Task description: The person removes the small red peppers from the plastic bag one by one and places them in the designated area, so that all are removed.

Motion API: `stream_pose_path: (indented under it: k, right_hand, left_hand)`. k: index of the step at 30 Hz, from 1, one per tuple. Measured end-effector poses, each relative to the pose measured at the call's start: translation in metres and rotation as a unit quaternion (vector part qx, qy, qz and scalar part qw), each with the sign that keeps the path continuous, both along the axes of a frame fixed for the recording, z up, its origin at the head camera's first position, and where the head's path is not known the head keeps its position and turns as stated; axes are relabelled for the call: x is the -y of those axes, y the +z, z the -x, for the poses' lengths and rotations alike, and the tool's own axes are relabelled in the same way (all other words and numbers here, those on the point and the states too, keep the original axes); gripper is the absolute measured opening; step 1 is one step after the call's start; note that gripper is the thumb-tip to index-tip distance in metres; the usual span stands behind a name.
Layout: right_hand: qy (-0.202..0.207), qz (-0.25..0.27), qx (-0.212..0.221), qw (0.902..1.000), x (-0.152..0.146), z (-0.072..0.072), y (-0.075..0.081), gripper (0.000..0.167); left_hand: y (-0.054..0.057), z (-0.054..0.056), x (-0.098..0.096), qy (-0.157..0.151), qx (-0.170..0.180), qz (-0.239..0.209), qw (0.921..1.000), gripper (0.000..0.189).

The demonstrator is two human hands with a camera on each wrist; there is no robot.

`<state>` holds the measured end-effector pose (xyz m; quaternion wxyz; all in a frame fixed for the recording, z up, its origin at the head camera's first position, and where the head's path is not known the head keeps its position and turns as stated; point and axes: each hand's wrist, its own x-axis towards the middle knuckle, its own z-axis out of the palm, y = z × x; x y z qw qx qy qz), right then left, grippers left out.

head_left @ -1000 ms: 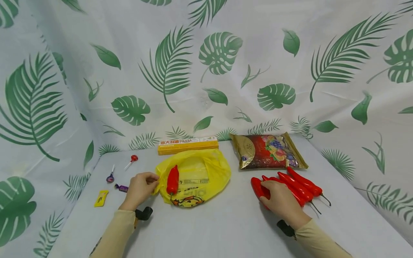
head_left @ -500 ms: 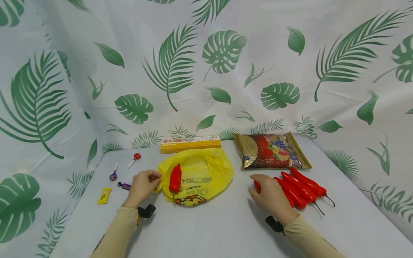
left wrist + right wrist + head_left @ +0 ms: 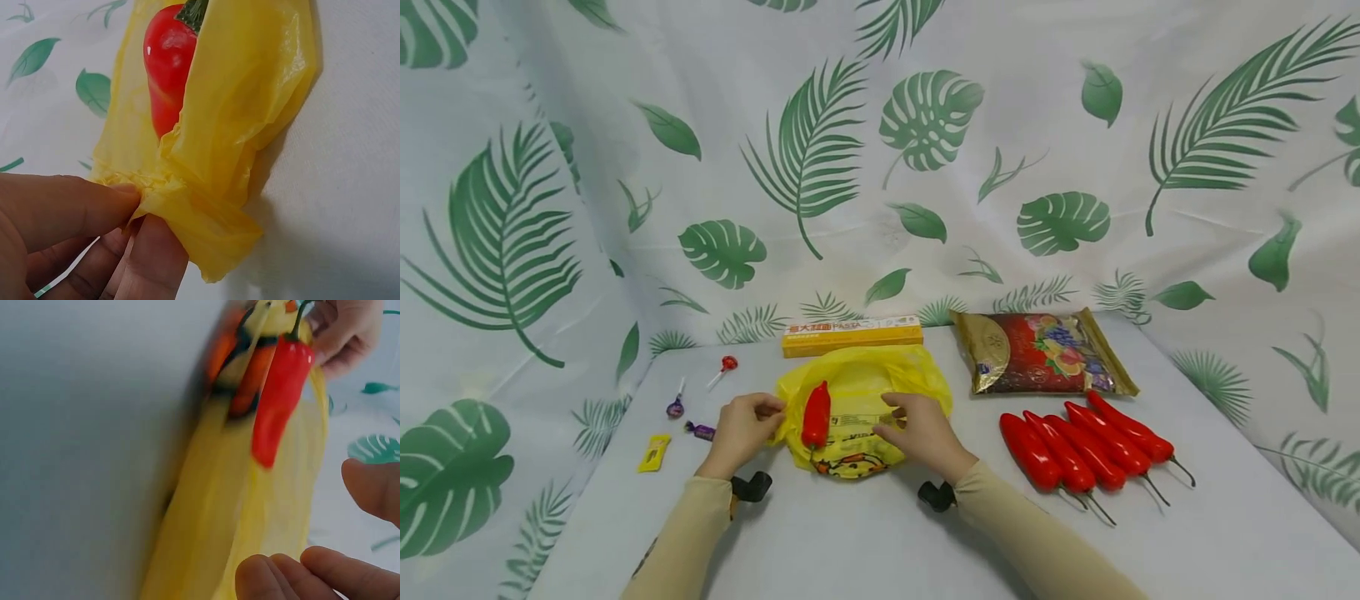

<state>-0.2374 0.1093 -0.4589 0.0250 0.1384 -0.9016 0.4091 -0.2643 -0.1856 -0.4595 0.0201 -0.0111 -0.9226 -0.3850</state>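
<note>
My left hand (image 3: 743, 435) pinches the gathered left edge of a yellow plastic bag (image 3: 917, 367), which lies on its side of the table with its mouth spread; the left wrist view shows thumb and fingers on the crumpled plastic (image 3: 200, 231). One red chili pepper (image 3: 816, 417) lies at the bag's left part, its green stem toward me. Over the bag's right part is my right hand (image 3: 925, 432), fingers loosely bent and apart from the thumb, holding nothing. Several red peppers (image 3: 1030, 450) lie side by side to the right, stems toward me.
Behind the bag lies a pasta box (image 3: 852, 337). A red and gold packet (image 3: 1041, 354) with fruit pictures is at the back right. On the left are a red lollipop (image 3: 728, 364), a purple lollipop (image 3: 675, 408), a purple wrapped candy (image 3: 701, 431) and a yellow packet (image 3: 655, 452).
My right hand has left the leftmost pepper of the row and moved left to above the bag. The left hand keeps its pinch on the bag's edge. The head view has shifted slightly.
</note>
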Motion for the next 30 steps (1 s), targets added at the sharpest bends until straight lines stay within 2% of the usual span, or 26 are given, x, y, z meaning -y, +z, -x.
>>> stream_pose_path:
  k: [4, 9, 15, 19, 21, 27, 30]
  right_hand:
    - [0.023, 0.020, 0.050, 0.9983, 0.031, 0.016, -0.002, 0.059]
    - [0.018, 0.018, 0.092, 0.9954, 0.063, 0.032, -0.005, 0.065]
    - [-0.004, -0.010, 0.081, 0.9967, 0.091, 0.039, -0.009, 0.058]
    - [-0.015, -0.024, 0.088, 0.9957, 0.103, 0.037, -0.010, 0.067]
    - [-0.015, -0.021, 0.089, 0.9957, 0.106, 0.036, -0.009, 0.067]
    - [-0.013, -0.027, 0.071, 0.9970, 0.108, 0.034, -0.007, 0.047]
    - [-0.005, -0.036, 0.072, 0.9968, 0.107, 0.035, -0.005, 0.045]
  left_hand:
    - [-0.001, 0.001, 0.000, -0.006, -0.002, -0.008, 1.0000, 0.014]
    - [-0.001, 0.001, -0.004, -0.008, -0.010, -0.020, 0.9997, 0.013]
    - [-0.003, -0.001, -0.005, -0.006, -0.008, -0.018, 0.9998, 0.012]
    - [-0.005, -0.002, -0.002, -0.003, -0.006, -0.018, 0.9998, 0.011]
    - [-0.005, -0.003, -0.001, -0.003, -0.006, -0.018, 0.9998, 0.011]
    - [-0.003, -0.004, 0.004, -0.003, -0.010, -0.013, 0.9999, 0.010]
    - [-0.004, -0.005, 0.007, 0.004, -0.010, -0.011, 0.9999, 0.010]
